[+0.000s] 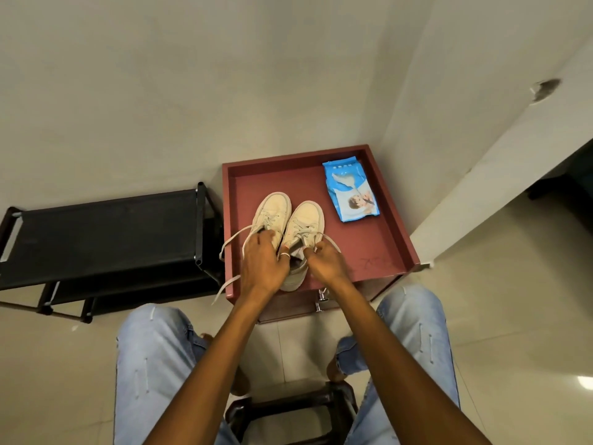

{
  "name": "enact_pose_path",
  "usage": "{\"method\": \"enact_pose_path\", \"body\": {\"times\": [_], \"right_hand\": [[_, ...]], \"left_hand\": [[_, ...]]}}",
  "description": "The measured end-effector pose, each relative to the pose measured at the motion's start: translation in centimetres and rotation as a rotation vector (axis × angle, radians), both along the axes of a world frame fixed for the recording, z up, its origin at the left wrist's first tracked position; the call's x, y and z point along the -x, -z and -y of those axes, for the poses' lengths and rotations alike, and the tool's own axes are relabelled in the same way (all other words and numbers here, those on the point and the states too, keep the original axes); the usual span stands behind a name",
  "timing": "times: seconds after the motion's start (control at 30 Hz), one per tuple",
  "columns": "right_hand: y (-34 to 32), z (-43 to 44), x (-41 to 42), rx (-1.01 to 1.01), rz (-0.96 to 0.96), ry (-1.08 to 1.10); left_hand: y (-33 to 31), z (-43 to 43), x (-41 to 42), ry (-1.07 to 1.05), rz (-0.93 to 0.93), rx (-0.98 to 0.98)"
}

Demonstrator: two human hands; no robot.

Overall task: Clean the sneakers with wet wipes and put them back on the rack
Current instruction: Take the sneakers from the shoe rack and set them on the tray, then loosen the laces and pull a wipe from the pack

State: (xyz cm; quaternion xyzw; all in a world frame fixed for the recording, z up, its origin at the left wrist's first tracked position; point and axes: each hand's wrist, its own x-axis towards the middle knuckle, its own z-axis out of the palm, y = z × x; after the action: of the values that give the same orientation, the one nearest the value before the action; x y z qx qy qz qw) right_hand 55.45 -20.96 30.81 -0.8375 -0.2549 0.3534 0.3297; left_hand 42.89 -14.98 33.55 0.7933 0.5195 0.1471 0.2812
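- While both cream sneakers [288,226] sit side by side on the maroon cabinet top [378,245], left hand [261,261] grips the left shoe's collar, right hand [324,261] pinches the other's lace.
- Blue wet wipes pack [351,191] lies near them, print too blurry to read.
- Black rack [102,232] stands just left.

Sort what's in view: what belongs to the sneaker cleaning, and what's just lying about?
Job: sneakers, held by left hand and right hand; wet wipes pack; black shoe rack.
Lying about: red cabinet top, dark stool.

My pair of cream canvas sneakers [288,226] sits on the maroon rimmed cabinet top [378,248], blue wet-wipes pack [351,191] to their right, black fabric shoe rack [102,232] left.
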Motion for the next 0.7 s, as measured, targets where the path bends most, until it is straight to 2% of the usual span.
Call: {"method": "enact_pose_path", "body": {"times": [0.1,0.27,0.37,0.5,0.7], "right_hand": [[0.3,0.7,-0.4,-0.043,0.018,0.002],[0.7,0.8,-1.3,-0.057,0.015,0.063],[0.5,0.4,-1.3,-0.079,0.054,0.066],[0.6,-1.0,-1.9,-0.114,0.179,-0.002],[2.6,-3.0,-3.5,-0.153,0.319,-0.196]], "left_hand": [[0.2,1.0,-0.6,0.114,0.056,0.075],[1.1,1.6,-1.8,0.228,-0.024,0.091],[1.3,1.1,-2.6,0.268,-0.121,0.086],[0.4,0.5,-3.9,0.313,-0.347,0.102],[1.1,0.1,-5.5,0.257,-0.446,0.030]]}}
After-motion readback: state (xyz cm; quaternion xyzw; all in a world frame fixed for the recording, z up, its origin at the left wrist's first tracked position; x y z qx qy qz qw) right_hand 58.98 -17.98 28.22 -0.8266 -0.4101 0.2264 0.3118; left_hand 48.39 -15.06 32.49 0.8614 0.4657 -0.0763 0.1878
